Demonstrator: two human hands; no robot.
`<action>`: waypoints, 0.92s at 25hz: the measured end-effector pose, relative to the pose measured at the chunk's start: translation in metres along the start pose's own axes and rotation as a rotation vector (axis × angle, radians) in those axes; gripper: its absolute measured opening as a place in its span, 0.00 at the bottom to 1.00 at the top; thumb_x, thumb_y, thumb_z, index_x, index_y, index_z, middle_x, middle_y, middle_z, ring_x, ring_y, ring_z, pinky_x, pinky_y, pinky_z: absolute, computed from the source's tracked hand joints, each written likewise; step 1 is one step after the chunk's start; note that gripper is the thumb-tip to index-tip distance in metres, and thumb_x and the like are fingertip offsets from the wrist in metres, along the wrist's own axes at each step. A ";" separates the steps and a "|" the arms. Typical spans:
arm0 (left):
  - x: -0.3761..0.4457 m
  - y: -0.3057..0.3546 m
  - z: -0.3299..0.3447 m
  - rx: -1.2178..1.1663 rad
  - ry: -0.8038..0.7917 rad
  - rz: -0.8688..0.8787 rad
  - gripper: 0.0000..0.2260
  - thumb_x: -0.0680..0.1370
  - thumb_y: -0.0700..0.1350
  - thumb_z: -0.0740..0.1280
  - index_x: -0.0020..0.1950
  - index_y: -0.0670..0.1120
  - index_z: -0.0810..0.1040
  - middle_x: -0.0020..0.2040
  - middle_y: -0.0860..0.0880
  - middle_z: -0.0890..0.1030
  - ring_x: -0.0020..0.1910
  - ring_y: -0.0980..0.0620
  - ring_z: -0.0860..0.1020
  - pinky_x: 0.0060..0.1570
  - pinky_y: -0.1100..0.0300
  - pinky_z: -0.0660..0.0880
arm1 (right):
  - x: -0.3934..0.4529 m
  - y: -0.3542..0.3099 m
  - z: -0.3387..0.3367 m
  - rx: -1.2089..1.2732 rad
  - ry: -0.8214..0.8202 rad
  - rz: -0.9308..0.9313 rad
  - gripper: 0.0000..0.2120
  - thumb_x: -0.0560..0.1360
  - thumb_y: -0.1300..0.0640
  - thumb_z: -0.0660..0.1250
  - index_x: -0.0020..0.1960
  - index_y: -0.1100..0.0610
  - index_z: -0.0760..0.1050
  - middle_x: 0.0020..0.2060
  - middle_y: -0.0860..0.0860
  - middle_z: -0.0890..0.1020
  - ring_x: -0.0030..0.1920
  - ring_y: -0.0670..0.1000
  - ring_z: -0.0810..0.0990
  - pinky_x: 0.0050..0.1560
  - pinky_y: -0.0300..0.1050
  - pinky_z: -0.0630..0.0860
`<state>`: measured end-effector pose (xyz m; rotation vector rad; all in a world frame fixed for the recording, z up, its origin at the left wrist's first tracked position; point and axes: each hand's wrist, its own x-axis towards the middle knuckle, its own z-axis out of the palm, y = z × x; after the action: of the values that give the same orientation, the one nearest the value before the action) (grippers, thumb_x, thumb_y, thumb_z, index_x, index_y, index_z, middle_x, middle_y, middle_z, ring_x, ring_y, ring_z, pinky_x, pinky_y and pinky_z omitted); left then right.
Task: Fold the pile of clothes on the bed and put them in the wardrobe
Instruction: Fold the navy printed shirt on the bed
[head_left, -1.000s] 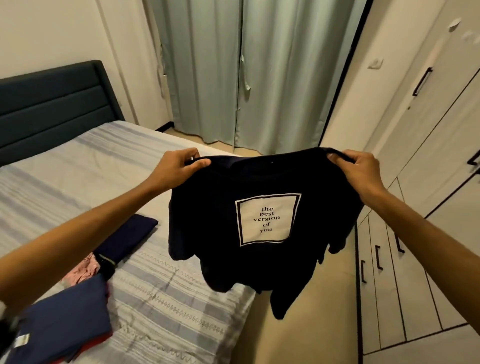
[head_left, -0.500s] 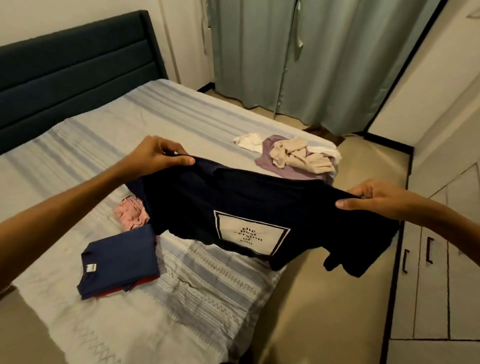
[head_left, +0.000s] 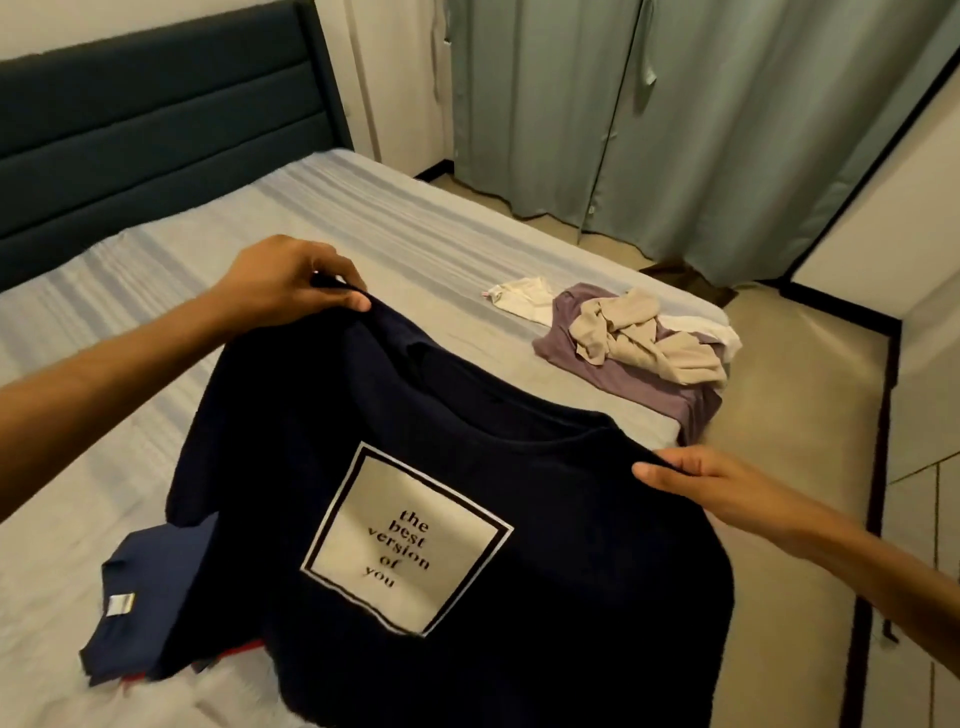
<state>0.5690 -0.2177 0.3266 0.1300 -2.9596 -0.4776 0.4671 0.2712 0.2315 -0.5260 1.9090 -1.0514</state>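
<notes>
I see one navy T-shirt held over the bed, left hand pinching one shoulder, right hand pinching the other. One folded stack underneath at left, one loose pile beyond.

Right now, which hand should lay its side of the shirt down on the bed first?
Left, probably. The left hand holds its shoulder of the navy T-shirt over the bed, while the right hand hangs near the bed's edge.

Green curtains behind a dark padded headboard.
</notes>
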 end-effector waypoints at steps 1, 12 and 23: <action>0.027 -0.027 0.051 0.003 -0.012 0.018 0.18 0.72 0.77 0.61 0.48 0.68 0.80 0.46 0.58 0.82 0.47 0.55 0.80 0.46 0.54 0.76 | 0.045 0.035 0.001 0.029 0.076 0.007 0.17 0.82 0.43 0.65 0.51 0.55 0.84 0.47 0.51 0.87 0.47 0.49 0.86 0.48 0.41 0.79; 0.299 -0.170 0.603 -0.004 -0.016 -0.331 0.15 0.80 0.61 0.68 0.58 0.54 0.86 0.49 0.48 0.78 0.50 0.44 0.80 0.41 0.54 0.67 | 0.452 0.377 -0.125 -0.621 0.323 -0.080 0.21 0.83 0.33 0.56 0.41 0.44 0.75 0.28 0.44 0.78 0.29 0.44 0.77 0.31 0.46 0.72; 0.393 -0.165 0.667 0.221 0.031 -0.368 0.15 0.81 0.62 0.65 0.64 0.57 0.78 0.60 0.47 0.76 0.62 0.41 0.71 0.57 0.45 0.63 | 0.498 0.397 -0.208 -0.525 0.284 0.035 0.22 0.82 0.36 0.62 0.36 0.49 0.66 0.24 0.45 0.72 0.27 0.44 0.73 0.33 0.52 0.75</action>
<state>0.0900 -0.2120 -0.3035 0.7067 -2.9520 -0.1811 0.0430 0.2435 -0.2868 -0.6556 2.4543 -0.6158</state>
